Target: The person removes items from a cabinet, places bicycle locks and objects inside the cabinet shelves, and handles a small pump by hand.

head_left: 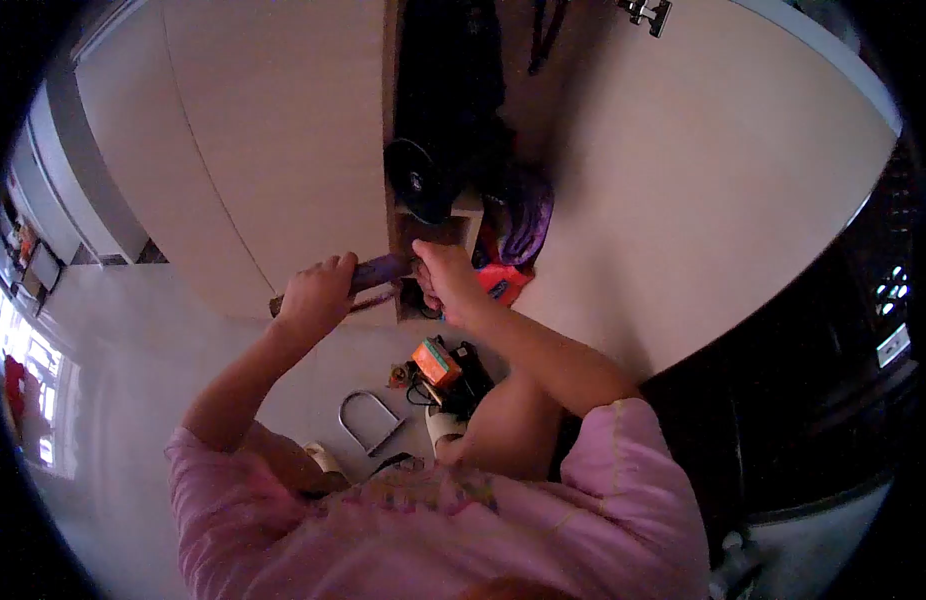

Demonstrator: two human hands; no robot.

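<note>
A slim purple rolled thing that looks like a folded umbrella (381, 271) is held slantwise in front of the open cabinet. My left hand (320, 290) is closed around its lower left part, and a dark end pokes out past the fist. At the other end, my right hand (441, 272) has its fingers closed on the tip. A thin strap or strip (374, 302) hangs just below it between the hands. Exactly what the right fingers pinch is hidden.
Inside the cabinet are a black cap (419, 180), dark clothing (451, 70), a purple bag (528, 215) and a red bag (513, 288). An open door (723, 180) stands right. On the floor lie a U-shaped metal lock (355, 398) and an orange box (437, 362), near my slippered feet.
</note>
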